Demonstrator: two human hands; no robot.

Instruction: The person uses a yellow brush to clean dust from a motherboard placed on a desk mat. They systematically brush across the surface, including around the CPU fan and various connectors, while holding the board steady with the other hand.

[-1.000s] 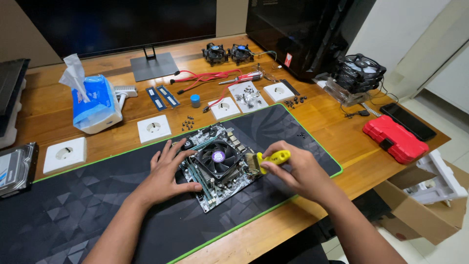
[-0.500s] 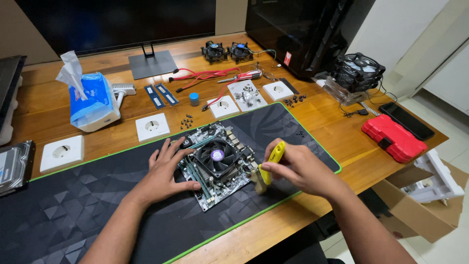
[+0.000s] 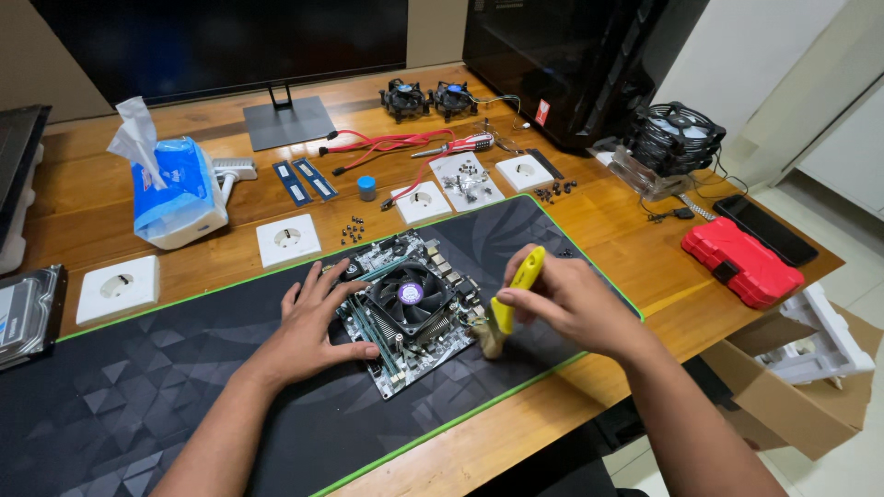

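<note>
A green motherboard (image 3: 405, 354) with a black cooler fan (image 3: 408, 296) lies on a dark desk mat (image 3: 120, 405). My left hand (image 3: 308, 322) rests flat on the board's left edge, fingers spread. My right hand (image 3: 566, 299) grips a brush with a yellow handle (image 3: 517, 287), held nearly upright. Its bristles (image 3: 491, 342) touch the board's right edge.
Behind the mat lie white wall sockets (image 3: 287, 240), two memory sticks (image 3: 307, 181), small piles of screws (image 3: 353, 229), red cables (image 3: 387, 143), a tissue pack (image 3: 175, 189) and two small fans (image 3: 428, 98). A red case (image 3: 741, 260), a phone (image 3: 764, 229) and a large cooler (image 3: 672, 143) sit at right.
The brush has swung from lying almost level to standing nearly upright, and my right hand has shifted slightly right and down. My left hand has stayed on the board.
</note>
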